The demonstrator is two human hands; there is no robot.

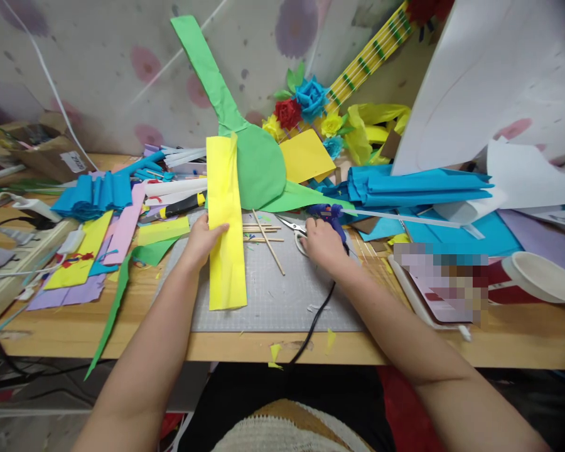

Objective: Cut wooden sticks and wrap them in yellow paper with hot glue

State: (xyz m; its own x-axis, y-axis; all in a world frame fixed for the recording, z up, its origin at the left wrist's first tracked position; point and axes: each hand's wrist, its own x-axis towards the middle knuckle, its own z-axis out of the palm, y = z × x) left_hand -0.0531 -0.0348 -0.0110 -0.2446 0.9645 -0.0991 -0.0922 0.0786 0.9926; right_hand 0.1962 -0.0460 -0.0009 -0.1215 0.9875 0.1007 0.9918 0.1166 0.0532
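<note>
My left hand [201, 242] pinches the left edge of a long yellow paper strip [225, 226] that lies lengthwise on a grey cutting mat [273, 295]. My right hand [321, 242] is closed around the white handles of a pair of scissors [292, 225] lying on the mat, right beside a blue glue gun [329, 216] whose black cord [313, 323] runs off the table's front edge. Several thin wooden sticks [266, 238] lie between my hands. A green paper guitar shape [245, 147] leans behind the strip.
Blue folded paper [414, 188], white sheets [489, 81] and a red-and-white paper cup [532, 279] crowd the right side. Paper flowers [301, 107] stand at the back. Yellow, pink, purple and blue paper scraps [94, 245] and a power strip [14, 251] cover the left.
</note>
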